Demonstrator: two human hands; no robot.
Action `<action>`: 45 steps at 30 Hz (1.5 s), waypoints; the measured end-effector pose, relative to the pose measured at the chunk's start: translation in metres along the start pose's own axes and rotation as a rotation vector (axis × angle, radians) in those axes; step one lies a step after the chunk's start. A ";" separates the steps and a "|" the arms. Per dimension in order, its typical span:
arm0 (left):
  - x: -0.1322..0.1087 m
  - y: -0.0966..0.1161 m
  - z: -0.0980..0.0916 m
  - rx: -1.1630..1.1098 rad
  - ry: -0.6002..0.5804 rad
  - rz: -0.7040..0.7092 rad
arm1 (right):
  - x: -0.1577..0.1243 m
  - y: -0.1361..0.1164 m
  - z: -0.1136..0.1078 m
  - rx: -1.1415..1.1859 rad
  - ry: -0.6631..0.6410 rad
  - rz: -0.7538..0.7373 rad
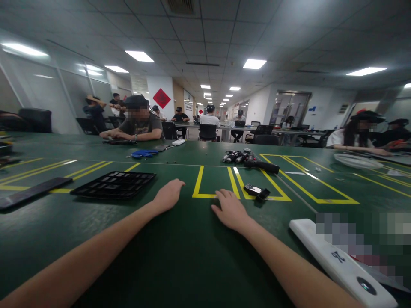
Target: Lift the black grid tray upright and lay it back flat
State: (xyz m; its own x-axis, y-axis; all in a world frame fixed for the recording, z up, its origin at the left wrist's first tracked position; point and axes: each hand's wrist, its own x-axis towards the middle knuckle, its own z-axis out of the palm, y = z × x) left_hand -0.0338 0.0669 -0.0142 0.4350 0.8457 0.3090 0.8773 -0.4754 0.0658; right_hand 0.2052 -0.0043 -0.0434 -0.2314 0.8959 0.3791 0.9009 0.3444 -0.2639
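Black compartment tray (112,185) lies at the left of the frame, a little below mid-height, flat on the green table (180,252), and my left hand (168,195) is the nearer one to it, just beyond its right edge and apart from it. That hand sits near the centre of the frame, back upward, thumb and forefinger pointing right. The remaining fingers are hidden behind it, so I cannot tell how far my grip there is open, or whether anything small is inside.

My right hand (231,210), right of centre, is plainly loose: palm down, fingers lightly bent and close together, thumb standing apart from them with a gap between. Its fingertips overlap the near edge of a rectangle of yellow tape (198,182); I cannot tell whether they actually touch the tabletop. Near it, to the right, a small black box (257,191) with a white label lies across the next taped outline, apart from my fingers.

A long dark bar (34,193) lies at the far left edge of the frame, beside the tray. Black cabled parts (236,156) are bunched above and right of centre, and a white device (337,259) slants through the lower right, beside my right forearm.
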 end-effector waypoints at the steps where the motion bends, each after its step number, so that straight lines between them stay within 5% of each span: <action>1: 0.000 0.006 0.006 -0.027 -0.025 0.050 | -0.003 -0.005 0.003 0.030 -0.029 -0.029; 8: -0.006 0.017 0.003 -0.061 0.018 0.102 | -0.009 -0.010 0.009 0.042 -0.020 -0.071; 11: -0.024 0.042 -0.005 -0.122 0.053 0.175 | -0.004 -0.007 0.003 0.000 0.006 -0.105; 13: -0.040 0.065 -0.009 -0.187 -0.040 0.282 | 0.001 0.000 -0.005 -0.068 0.062 -0.088; 18: -0.068 0.105 -0.020 -0.320 -0.369 0.498 | 0.005 0.044 -0.027 -0.313 0.219 0.214; 22: -0.071 0.107 -0.026 -0.318 -0.413 0.466 | -0.001 0.072 -0.030 -0.374 0.137 0.470; 25: -0.070 0.106 -0.026 -0.292 -0.391 0.473 | -0.004 0.077 -0.028 -0.347 0.029 0.517; 28: -0.061 0.099 -0.027 -0.179 -0.246 0.410 | -0.005 0.075 -0.028 -0.354 0.019 0.505; 32: -0.035 0.070 -0.027 0.133 -0.102 0.072 | -0.004 0.073 -0.029 -0.367 0.020 0.506; 35: -0.022 0.040 -0.024 0.261 -0.160 -0.125 | -0.004 0.073 -0.029 -0.381 0.029 0.520; 38: -0.019 0.017 -0.016 0.233 -0.240 -0.121 | -0.004 0.074 -0.029 -0.375 0.022 0.520; 41: -0.015 0.003 -0.012 -0.105 -0.174 -0.169 | -0.004 0.075 -0.029 -0.372 0.019 0.515; 45: 0.001 -0.023 -0.023 -0.998 0.051 -0.530 | -0.004 0.076 -0.029 -0.375 0.028 0.507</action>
State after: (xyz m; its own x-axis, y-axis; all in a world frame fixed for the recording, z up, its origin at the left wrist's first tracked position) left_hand -0.0585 0.0728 0.0065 0.0274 0.9982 0.0535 0.3850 -0.0599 0.9210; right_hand 0.2853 0.0102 -0.0397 0.2633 0.9126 0.3127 0.9647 -0.2474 -0.0903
